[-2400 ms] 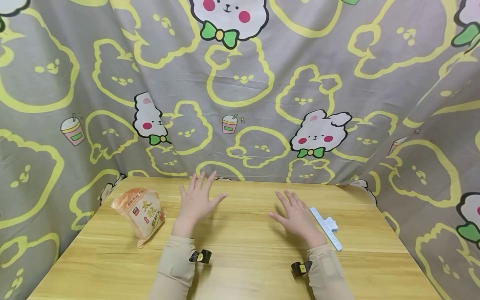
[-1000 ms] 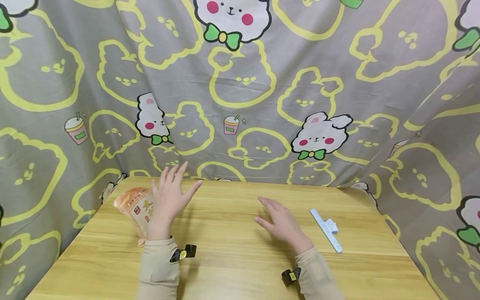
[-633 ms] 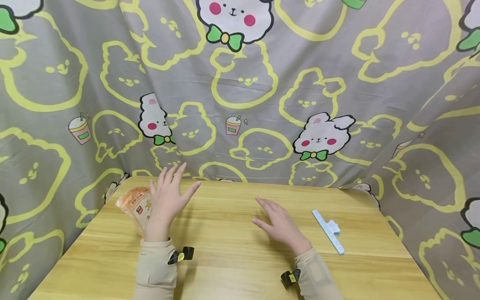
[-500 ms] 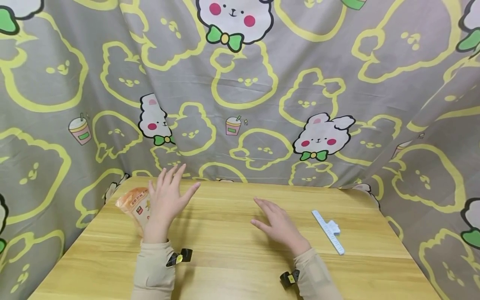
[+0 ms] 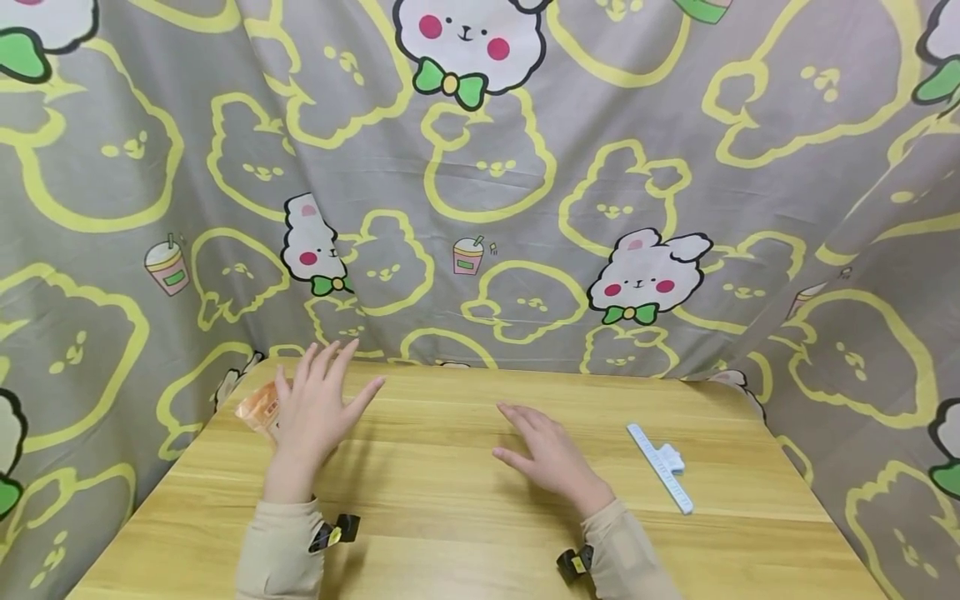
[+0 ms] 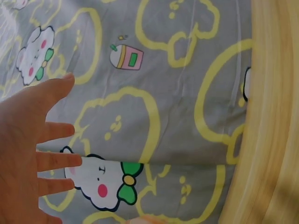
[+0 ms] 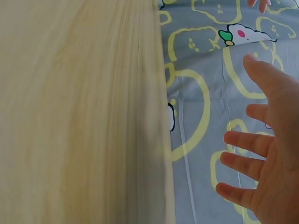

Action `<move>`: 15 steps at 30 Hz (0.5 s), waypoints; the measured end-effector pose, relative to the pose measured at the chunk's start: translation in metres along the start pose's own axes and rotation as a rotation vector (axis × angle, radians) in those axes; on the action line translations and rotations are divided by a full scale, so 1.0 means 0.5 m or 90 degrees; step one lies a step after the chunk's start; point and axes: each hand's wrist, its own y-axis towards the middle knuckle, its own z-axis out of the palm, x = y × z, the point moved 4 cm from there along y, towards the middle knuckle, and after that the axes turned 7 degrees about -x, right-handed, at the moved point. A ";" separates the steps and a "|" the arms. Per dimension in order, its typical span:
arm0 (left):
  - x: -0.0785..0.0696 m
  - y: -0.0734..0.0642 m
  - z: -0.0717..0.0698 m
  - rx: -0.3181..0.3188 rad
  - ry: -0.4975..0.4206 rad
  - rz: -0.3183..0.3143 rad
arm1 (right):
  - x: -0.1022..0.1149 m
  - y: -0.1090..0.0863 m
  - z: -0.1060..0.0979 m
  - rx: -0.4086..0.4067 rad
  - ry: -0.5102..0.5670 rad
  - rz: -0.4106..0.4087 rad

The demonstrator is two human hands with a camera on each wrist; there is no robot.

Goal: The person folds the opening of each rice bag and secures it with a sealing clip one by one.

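In the head view my left hand (image 5: 313,415) hovers with spread fingers in front of an orange printed plastic food bag (image 5: 258,408), hiding most of it. Only the bag's upper left corner shows there. My right hand (image 5: 551,458) is raised over the middle right of the table, its fingers extended and holding nothing. To its right lies a light blue bag sealing clip (image 5: 660,467), a long bar with a small shaped tab, apart from the hand. Both wrist views show the palms bare, the left hand (image 6: 28,149) and right hand (image 7: 275,144) with fingers apart.
The wooden table (image 5: 450,517) stretches under both hands. A grey curtain (image 5: 510,317) with yellow outlines and white cartoon animals hangs behind it and along both sides. Each sleeved forearm carries a black wrist camera, one on the left (image 5: 333,533) and one on the right (image 5: 575,564).
My left hand has moved left across the front of the bag, covering more of it. My right hand has drifted slightly left, away from the clip. The bag and clip stay put.
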 end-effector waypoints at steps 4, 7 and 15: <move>0.010 -0.010 -0.009 -0.012 0.018 0.014 | 0.007 0.004 0.004 0.003 -0.002 -0.008; 0.018 -0.019 -0.017 -0.021 0.023 0.021 | 0.014 0.005 0.007 -0.003 -0.005 -0.018; 0.047 -0.031 -0.038 -0.059 0.028 0.020 | 0.033 0.012 0.020 0.010 -0.007 -0.028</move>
